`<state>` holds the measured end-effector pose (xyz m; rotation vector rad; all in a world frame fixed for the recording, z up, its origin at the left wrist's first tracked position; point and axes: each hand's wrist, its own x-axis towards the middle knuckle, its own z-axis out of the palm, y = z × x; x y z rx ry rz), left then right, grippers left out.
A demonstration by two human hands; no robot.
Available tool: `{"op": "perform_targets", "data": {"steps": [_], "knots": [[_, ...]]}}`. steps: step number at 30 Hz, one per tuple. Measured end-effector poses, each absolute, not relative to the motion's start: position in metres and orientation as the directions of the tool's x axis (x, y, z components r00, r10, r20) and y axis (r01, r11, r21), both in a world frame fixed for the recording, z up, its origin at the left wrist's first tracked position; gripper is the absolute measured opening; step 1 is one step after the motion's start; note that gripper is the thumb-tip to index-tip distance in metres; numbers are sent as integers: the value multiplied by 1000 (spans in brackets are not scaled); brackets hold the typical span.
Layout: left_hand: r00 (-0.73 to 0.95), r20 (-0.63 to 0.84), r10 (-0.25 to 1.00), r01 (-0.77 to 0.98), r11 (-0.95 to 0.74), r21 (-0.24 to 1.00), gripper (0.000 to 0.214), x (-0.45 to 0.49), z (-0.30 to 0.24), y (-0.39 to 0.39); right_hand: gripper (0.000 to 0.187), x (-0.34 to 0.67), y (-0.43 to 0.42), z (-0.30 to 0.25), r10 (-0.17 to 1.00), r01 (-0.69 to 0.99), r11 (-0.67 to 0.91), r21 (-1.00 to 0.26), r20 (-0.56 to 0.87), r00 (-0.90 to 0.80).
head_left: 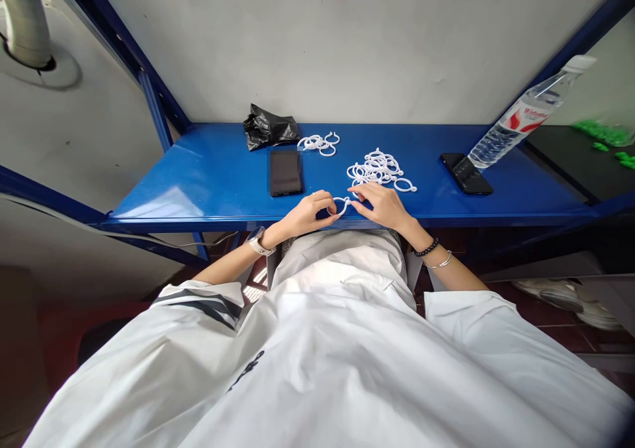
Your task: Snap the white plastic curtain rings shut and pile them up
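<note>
My left hand (310,212) and my right hand (380,204) meet at the near edge of a blue metal shelf (208,177). Between their fingertips they pinch one white plastic ring (340,205). Just beyond my right hand lies a heap of several white rings (377,169). A smaller cluster of white rings (318,143) sits farther back. My left wrist carries a watch, my right wrist a bead bracelet and a thin bangle.
A dark phone (286,172) lies face up left of the hands, and a second phone (466,173) lies at the right. A crumpled black plastic bag (268,129) sits at the back. A clear water bottle (520,117) leans on the right upright. Green pieces (602,134) lie on the neighbouring surface.
</note>
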<state>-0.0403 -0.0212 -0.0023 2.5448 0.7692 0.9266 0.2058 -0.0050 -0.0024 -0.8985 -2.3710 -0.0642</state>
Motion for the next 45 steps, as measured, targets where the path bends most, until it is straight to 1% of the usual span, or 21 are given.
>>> {"op": "perform_targets", "data": {"steps": [2,6,8,10,12,14,23,31,37,41,45], "knots": [[671,484,562,361,-817,449,22,-40,-4,-22,26,200,-8,-5,562,589,797,-136,528,-637],[692,484,535,365,-838,405,20,-40,-6,-22,28,191,-14,-13,532,555,821,-131,530,-661],[678,491,547,386,-834,395,16,-41,-5,-22,27,189,-16,-15,541,554,818,-152,529,-654],[656,505,562,400,-825,399,21,-41,-4,-22,26,189,-16,-16,573,565,800,-201,536,-620],[629,524,574,396,-817,420,33,-42,-3,-21,26,189,-17,-16,593,570,787,-239,550,-588],[609,532,588,381,-806,453,40,-42,-3,-20,27,190,-17,-16,588,565,788,-245,571,-572],[549,531,646,341,-753,564,52,-43,-6,-15,28,190,-16,-19,546,565,799,-208,645,-535],[525,513,679,356,-723,592,54,-42,-4,-16,26,189,-17,-17,557,577,789,-208,638,-532],[517,526,676,363,-729,580,52,-41,-2,-18,27,189,-17,-17,563,582,785,-214,637,-526],[518,525,676,366,-729,578,49,-40,-1,-20,29,189,-16,-18,546,572,796,-198,644,-537],[523,516,678,368,-726,580,48,-40,1,-21,36,190,-15,-19,546,576,797,-182,624,-559]]}}
